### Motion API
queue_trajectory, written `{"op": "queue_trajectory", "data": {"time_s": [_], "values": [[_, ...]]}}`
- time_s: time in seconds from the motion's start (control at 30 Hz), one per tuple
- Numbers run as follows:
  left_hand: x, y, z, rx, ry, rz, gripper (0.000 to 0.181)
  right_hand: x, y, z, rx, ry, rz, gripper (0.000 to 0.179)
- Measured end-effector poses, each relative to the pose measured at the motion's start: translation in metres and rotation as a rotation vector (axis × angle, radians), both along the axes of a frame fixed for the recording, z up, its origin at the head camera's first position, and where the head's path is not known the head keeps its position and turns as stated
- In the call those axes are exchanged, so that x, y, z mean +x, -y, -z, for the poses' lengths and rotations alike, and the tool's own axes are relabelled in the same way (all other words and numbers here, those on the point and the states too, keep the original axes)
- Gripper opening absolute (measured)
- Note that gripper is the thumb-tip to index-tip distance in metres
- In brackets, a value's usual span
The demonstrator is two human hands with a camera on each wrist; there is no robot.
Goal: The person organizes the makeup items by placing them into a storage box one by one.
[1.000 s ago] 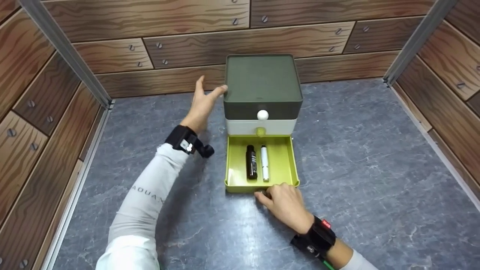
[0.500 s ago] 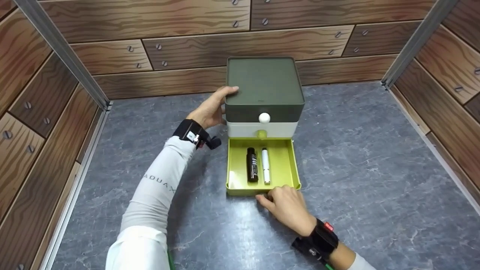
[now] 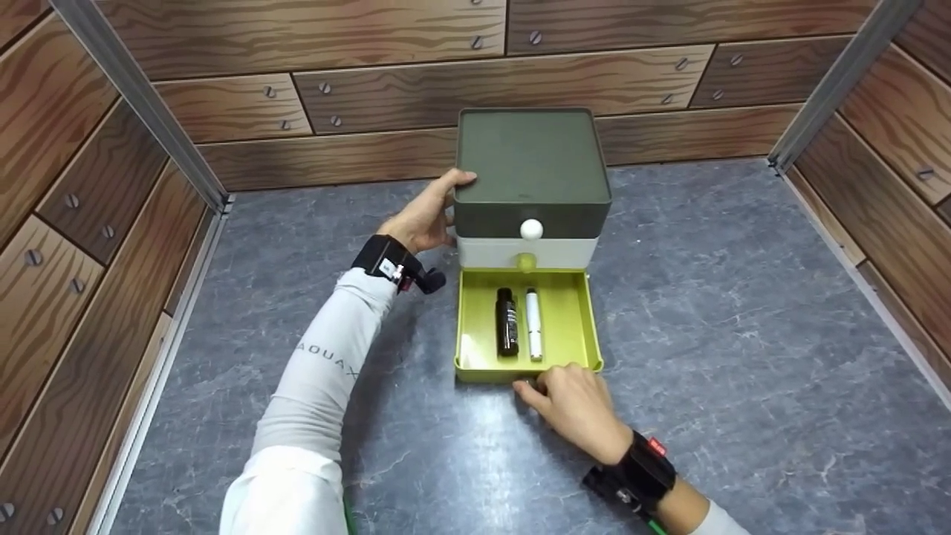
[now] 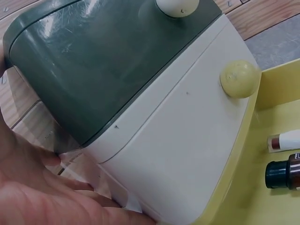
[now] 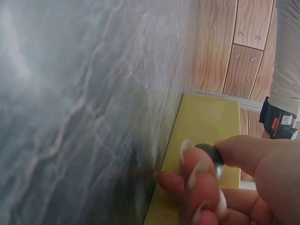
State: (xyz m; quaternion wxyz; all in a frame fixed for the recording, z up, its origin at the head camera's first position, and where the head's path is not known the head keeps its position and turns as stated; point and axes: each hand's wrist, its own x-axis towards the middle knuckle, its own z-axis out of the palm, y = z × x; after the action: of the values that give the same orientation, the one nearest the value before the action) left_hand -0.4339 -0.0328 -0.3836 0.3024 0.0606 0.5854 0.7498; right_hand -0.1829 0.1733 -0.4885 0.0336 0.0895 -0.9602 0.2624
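A small desktop drawer unit has a dark green top tier [image 3: 531, 160], a white middle drawer [image 3: 487, 253] and a lime-green bottom drawer [image 3: 572, 319] pulled out. My left hand [image 3: 420, 219] braces the unit's left side, thumb over the top edge; in the left wrist view its fingers [image 4: 79, 197] lie extended along the side. With thumb and curled fingers, my right hand [image 3: 579, 409] pinches the dark round knob [image 5: 211, 157] on the lime drawer's front. Inside that drawer lie a small dark bottle [image 3: 507, 323] with a black cap and a slim white pen-like tube [image 3: 533, 327], side by side.
A white knob [image 3: 531, 229] sticks out from the dark tier and a lime knob [image 3: 526, 261] from the white drawer. The unit stands on a grey marbled surface [image 3: 706, 312], with wood-patterned panels [image 3: 386, 96] behind and at both sides.
My left hand has moved right onto the unit's side, its thumb now over the top edge. The right hand stays on the knob, and the drawer is out about as far as before.
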Motion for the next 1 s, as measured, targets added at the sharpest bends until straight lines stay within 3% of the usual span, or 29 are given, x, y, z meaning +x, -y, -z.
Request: {"op": "queue_trajectory", "data": {"time_s": [0.27,0.53,1.0], "values": [[0.0,0.001,0.005,0.005,0.003,0.001,0.039,0.0,0.0,0.002,0.023,-0.001,-0.002,0.058],[0.0,-0.001,0.003,0.032,-0.011,0.007,0.045,-0.004,-0.002,-0.002,0.031,-0.013,0.018,0.058],[-0.002,0.001,0.004,0.016,-0.002,0.045,0.053,-0.022,-0.01,-0.005,0.004,-0.008,-0.013,0.058]]}}
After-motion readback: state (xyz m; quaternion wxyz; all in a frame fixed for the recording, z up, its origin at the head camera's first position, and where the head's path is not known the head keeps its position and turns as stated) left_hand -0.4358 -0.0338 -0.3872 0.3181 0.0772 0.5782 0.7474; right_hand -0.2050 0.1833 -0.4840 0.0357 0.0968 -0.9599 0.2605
